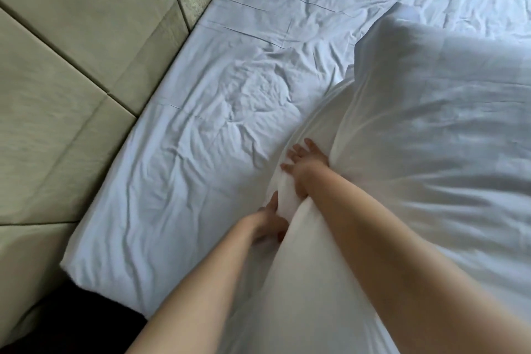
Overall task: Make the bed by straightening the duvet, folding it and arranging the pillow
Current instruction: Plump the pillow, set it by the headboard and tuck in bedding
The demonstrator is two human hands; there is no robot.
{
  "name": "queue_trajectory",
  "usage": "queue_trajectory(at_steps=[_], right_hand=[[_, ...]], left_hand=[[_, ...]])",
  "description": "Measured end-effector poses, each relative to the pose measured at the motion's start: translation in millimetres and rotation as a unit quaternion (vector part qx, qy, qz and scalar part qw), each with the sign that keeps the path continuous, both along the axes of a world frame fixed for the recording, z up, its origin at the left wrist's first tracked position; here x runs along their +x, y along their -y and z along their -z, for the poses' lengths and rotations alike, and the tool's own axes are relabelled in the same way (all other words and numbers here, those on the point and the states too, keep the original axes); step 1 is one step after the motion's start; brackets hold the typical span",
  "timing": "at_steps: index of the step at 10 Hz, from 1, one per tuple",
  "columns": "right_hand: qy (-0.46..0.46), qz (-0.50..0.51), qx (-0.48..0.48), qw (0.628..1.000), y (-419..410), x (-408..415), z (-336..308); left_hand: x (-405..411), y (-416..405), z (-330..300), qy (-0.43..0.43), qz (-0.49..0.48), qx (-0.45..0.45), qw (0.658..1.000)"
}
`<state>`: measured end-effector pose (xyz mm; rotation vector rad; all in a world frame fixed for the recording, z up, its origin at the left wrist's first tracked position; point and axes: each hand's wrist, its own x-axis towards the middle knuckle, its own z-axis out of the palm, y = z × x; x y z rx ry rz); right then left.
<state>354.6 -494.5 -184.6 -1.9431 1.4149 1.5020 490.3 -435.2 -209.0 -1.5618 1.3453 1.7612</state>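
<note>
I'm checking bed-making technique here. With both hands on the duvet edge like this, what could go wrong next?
The left hand and right hand bunch the duvet edge close together, so a pull may drag it skewed rather than flat. The sheet beneath is already wrinkled and could get covered unsmoothed. No pillow is clearly visible, so its placement can't be judged.

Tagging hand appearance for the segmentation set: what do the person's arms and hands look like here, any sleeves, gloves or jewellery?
Both forearms are bare up to the frame edge, no sleeves in view. The left hand and right hand wear no gloves; no rings, watch or bracelet show. The fingers are slightly motion-blurred, so small details cannot be told.
</note>
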Motion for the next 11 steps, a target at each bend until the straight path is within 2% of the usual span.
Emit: queue_trajectory(at_steps=[1, 2, 3, 4, 5, 6, 9, 11], right_hand=[[-0.044, -0.008, 0.027, 0.999, 4, 1, 9], [-0.372, -0.379, 0.118, 0.839, 6, 1, 46], [-0.351, -0.434, 0.081, 0.826, -1, 5, 55], [-0.052, 0.002, -0.002, 0.999, -1, 5, 30], [0.023, 0.019, -0.010, 1.000, -5, -1, 29], [0.053, -0.009, -0.031, 0.998, -10, 1, 20], [0.052, 0.011, -0.086, 0.995, -11, 15, 6], [0.034, 0.047, -0.121, 0.991, 10, 36, -29]], left_hand=[[-2, -5, 9, 0.032, -0.046, 0.005, 0.998], [-7, -3, 12, 0.055, -0.104, 0.011, 0.993], [-10, -5, 8, 0.065, -0.147, 0.002, 0.987], [-16, -15, -3, 0.068, -0.168, 0.009, 0.983], [-20, -19, -4, 0.082, -0.166, 0.003, 0.983], [-17, -16, 0, 0.079, -0.145, 0.008, 0.986], [5, -6, -1, 0.017, -0.045, 0.055, 0.997], [29, 15, -28, -0.008, 0.018, 0.021, 1.000]])
